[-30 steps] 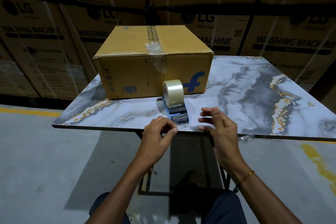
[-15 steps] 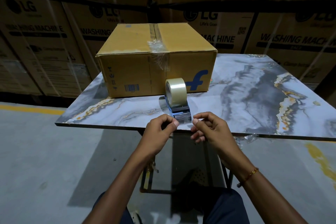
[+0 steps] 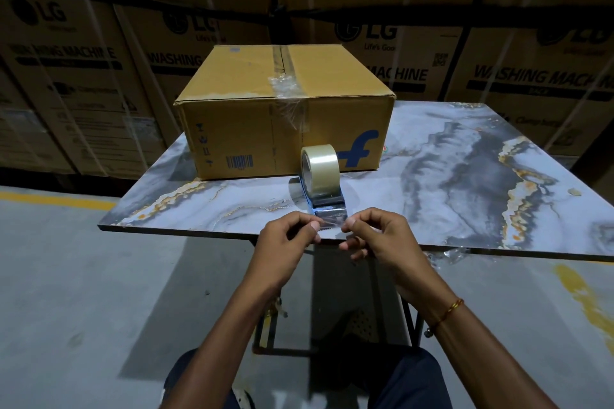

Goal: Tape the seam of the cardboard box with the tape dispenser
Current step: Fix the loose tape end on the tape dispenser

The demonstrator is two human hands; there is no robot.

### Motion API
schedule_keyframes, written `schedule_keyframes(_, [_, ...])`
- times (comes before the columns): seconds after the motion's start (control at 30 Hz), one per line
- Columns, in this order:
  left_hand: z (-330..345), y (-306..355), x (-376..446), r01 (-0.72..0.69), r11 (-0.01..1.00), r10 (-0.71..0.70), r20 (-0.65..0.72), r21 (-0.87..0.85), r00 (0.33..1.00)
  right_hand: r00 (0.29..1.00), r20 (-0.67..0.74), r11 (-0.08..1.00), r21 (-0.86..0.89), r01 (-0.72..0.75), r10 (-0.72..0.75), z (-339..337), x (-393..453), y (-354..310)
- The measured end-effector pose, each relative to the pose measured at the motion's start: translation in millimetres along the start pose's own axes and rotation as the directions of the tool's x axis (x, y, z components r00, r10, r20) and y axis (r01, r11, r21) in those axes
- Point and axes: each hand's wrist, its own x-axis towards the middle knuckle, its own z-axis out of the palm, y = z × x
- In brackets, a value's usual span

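A brown cardboard box (image 3: 252, 129) with a blue logo sits at the back left of the marble table (image 3: 465, 183). Its top seam (image 3: 281, 60) carries clear tape, crumpled where it folds over the front edge. The tape dispenser (image 3: 321, 181) with a clear roll lies just in front of the box. At the table's near edge, my left hand (image 3: 282, 249) and my right hand (image 3: 382, 242) each pinch a corner of the loose tape end (image 3: 330, 225) that comes out of the dispenser.
Stacked washing machine cartons (image 3: 515, 76) form a wall behind the table. A small scrap (image 3: 574, 192) lies near the table's right edge and crumpled clear film (image 3: 453, 256) hangs below its front edge. Concrete floor with yellow lines lies around; my legs are below.
My right hand moved left to the tape end and pinched it beside my left hand. Both hands now hold the strip slightly closer to the dispenser. The view has shifted a little.
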Motion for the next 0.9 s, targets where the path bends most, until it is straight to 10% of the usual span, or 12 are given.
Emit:
schedule_keyframes(0.23, [16, -16, -20, 0.069, 0.837, -0.188, -0.168, -0.543, 0.968, 0.999, 0.043, 0.997, -0.077, 0.028, -0.025, 9, 2, -3])
schedule_keyframes(0.57, [30, -9, -9, 0.072, 0.937, -0.123, -0.128, -0.341, 0.984, 0.999, 0.035, 0.994, -0.103, -0.02, 0.024, -6, 3, -14])
schedule_keyframes(0.9, [44, -13, -1, 0.118, 0.858, -0.246, -0.2, -0.5, 0.948, 1.0, 0.017, 0.979, -0.206, -0.001, 0.004, -12, 3, -14])
